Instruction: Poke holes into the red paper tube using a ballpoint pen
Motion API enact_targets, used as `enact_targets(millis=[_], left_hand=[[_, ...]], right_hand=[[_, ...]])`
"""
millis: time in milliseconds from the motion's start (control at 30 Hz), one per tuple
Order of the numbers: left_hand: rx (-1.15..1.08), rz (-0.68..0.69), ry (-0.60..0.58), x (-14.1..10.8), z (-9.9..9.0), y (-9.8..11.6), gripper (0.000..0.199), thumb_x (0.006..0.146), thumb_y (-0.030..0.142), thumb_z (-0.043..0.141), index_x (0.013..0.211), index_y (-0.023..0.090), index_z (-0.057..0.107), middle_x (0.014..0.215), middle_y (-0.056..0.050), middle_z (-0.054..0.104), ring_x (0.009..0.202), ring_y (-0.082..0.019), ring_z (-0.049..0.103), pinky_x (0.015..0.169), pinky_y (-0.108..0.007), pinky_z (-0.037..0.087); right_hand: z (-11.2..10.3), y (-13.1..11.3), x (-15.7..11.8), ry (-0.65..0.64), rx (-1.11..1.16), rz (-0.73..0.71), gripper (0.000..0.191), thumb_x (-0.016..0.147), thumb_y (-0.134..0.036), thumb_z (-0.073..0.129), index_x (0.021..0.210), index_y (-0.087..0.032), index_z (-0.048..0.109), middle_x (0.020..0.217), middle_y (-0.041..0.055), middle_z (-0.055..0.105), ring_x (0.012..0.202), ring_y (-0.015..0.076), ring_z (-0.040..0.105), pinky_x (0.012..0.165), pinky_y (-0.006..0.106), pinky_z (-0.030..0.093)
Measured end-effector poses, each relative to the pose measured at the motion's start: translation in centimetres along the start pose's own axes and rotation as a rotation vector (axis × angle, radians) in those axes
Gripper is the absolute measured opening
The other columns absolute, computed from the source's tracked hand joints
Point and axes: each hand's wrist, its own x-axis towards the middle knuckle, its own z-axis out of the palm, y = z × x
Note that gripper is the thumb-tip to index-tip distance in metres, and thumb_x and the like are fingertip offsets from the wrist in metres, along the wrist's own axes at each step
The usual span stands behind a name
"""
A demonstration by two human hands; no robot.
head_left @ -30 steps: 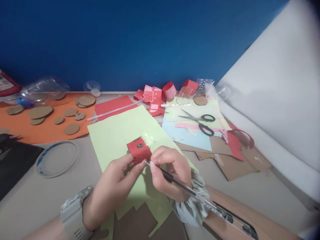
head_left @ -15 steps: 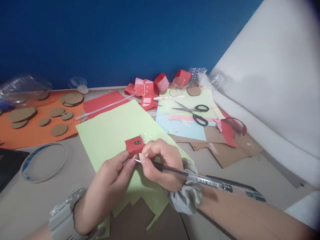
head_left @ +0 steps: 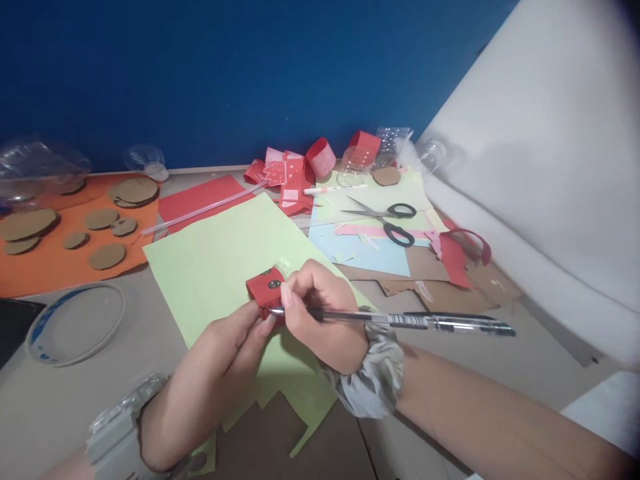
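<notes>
My left hand (head_left: 220,363) pinches the lower edge of a small red paper piece (head_left: 261,288) that bears black eye-like marks and fine dark lines. In my right hand (head_left: 323,313) is a clear-barrelled pen (head_left: 407,321), its tip touching or nearly touching the red piece beside my left fingertips. Beneath both hands lies a large light-green sheet (head_left: 215,257) with a jagged cut lower edge. My right fingers cover part of the red piece.
Cardboard discs lie on an orange sheet (head_left: 30,267) at left, above a clear ring (head_left: 121,320). Scissors (head_left: 399,233) rest on papers at right, near cardboard scraps (head_left: 450,293). Red paper shapes (head_left: 295,180) and clear plastic cups (head_left: 354,167) stand along the blue wall.
The pen has swung up to a more level slant, its back end higher. My right hand has shifted slightly, and a second black mark on the red piece now shows. The view has moved a little.
</notes>
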Motion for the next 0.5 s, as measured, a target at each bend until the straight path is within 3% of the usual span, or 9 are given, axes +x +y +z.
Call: enact_targets(millis=[500], left_hand=[[-0.012, 0.037, -0.006, 0.02, -0.03, -0.04, 0.03, 0.104, 0.039, 0.043, 0.085, 0.024, 0.059, 0.078, 0.005, 0.071, 0.071, -0.016, 0.064, 0.067, -0.02, 0.052]], right_hand=[[-0.17, 0.3, 0.01, -0.025, 0.011, 0.004, 0.029, 0.088, -0.022, 0.069, 0.071, -0.025, 0.045, 0.061, -0.008, 0.045, 0.054, 0.0116, 0.038, 0.051, 0.027, 0.032]])
